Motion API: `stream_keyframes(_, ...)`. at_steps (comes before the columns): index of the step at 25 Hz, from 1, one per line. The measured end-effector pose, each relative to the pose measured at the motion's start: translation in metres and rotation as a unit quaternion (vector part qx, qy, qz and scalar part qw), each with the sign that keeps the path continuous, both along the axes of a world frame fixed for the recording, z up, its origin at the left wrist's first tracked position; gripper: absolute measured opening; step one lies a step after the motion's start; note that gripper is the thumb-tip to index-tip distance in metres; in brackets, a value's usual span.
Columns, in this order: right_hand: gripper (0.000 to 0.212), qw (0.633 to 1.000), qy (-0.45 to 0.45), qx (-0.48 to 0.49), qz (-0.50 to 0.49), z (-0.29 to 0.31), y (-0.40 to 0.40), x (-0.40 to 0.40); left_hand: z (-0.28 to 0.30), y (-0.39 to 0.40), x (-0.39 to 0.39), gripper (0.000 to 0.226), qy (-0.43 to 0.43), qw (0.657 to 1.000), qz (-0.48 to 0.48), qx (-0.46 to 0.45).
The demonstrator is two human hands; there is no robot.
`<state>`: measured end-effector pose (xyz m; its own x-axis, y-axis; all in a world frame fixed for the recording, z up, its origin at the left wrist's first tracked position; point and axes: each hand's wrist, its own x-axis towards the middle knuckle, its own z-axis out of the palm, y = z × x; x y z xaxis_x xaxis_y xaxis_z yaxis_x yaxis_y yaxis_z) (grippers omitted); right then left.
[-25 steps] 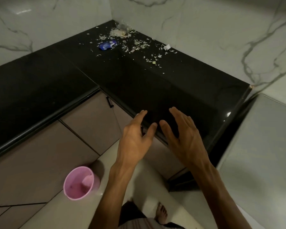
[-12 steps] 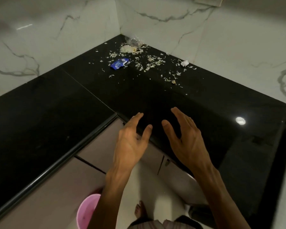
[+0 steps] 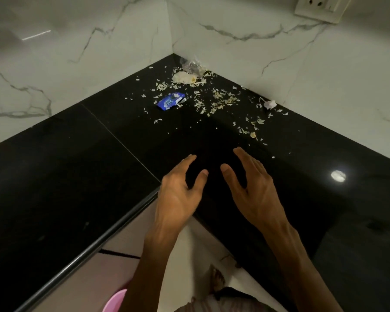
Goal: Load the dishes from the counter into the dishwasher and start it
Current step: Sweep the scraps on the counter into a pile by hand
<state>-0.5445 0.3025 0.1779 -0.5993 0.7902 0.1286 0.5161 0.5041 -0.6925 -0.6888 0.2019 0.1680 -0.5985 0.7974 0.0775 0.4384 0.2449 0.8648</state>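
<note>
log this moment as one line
hands: left open, right open, both empty | counter: scraps, blue wrapper | dishes: none seen

Home kitchen corner.
Black L-shaped bench (image 3: pixel 81 176) against marble wall (image 3: pixel 313 70), wall socket (image 3: pixel 316 6), cabinet fronts (image 3: pixel 122 242) below, peel scraps (image 3: pixel 221 100).

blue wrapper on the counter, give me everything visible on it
The blue wrapper is a small, torn, crumpled packet, glossy like foil or plastic, with white print too blurred to read and a pale torn edge at its right end. It lies flat on the black counter near the inner corner, amid pale scraps. Neither hand touches it.
</note>
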Motion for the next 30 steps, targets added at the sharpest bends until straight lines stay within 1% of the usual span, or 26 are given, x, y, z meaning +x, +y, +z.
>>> stream_keyframes(3, 0.071, 1.000, -0.017, -0.013, 0.012, -0.006, 0.028, -0.018, -0.008, 0.025, -0.015, 0.050, 0.000, 1.000, 0.013, -0.008)
stream_keyframes(6, 0.068, 0.998, -0.043, -0.030, 0.030, -0.016, 0.049, -0.038, -0.029, 0.044, -0.027, 0.050, 0.010, 0.999, 0.021, -0.026)
stream_keyframes(10, 0.068, 0.991, -0.109, -0.048, 0.065, -0.038, 0.060, -0.078, -0.059, 0.055, -0.048, 0.055, -0.002, 0.998, 0.044, -0.046)
stream_keyframes(13, 0.079, 0.971, -0.209, -0.046, 0.107, -0.072, 0.053, -0.120, -0.088, 0.047, -0.083, 0.069, 0.012, 0.990, 0.062, -0.124)
stream_keyframes(14, 0.080, 0.964, -0.233, -0.039, 0.119, -0.088, 0.046, -0.134, -0.100, 0.041, -0.099, 0.075, 0.024, 0.986, 0.075, -0.146)
stream_keyframes(17, 0.076, 0.954, -0.272, 0.019, 0.127, -0.130, 0.027, -0.175, -0.129, 0.025, -0.160, 0.098, 0.107, 0.960, 0.097, -0.238)
stream_keyframes(19, 0.073, 0.947, -0.286, 0.047, 0.137, -0.146, 0.034, -0.206, -0.141, 0.032, -0.200, 0.100, 0.172, 0.933, 0.078, -0.305)
stream_keyframes(21, 0.071, 0.950, -0.278, 0.079, 0.117, -0.155, 0.054, -0.241, -0.147, 0.056, -0.236, 0.094, 0.227, 0.915, 0.054, -0.330)
stream_keyframes(24, 0.065, 0.951, -0.286, 0.086, 0.077, -0.153, 0.098, -0.292, -0.150, 0.114, -0.280, 0.089, 0.270, 0.904, 0.013, -0.331)
stream_keyframes(27, 0.060, 0.950, -0.303, 0.070, 0.037, -0.156, 0.139, -0.324, -0.155, 0.181, -0.306, 0.084, 0.277, 0.907, -0.014, -0.316)
stream_keyframes(30, 0.072, 0.950, -0.305, 0.054, -0.042, -0.153, 0.182, -0.342, -0.150, 0.235, -0.314, 0.079, 0.268, 0.916, -0.091, -0.284)
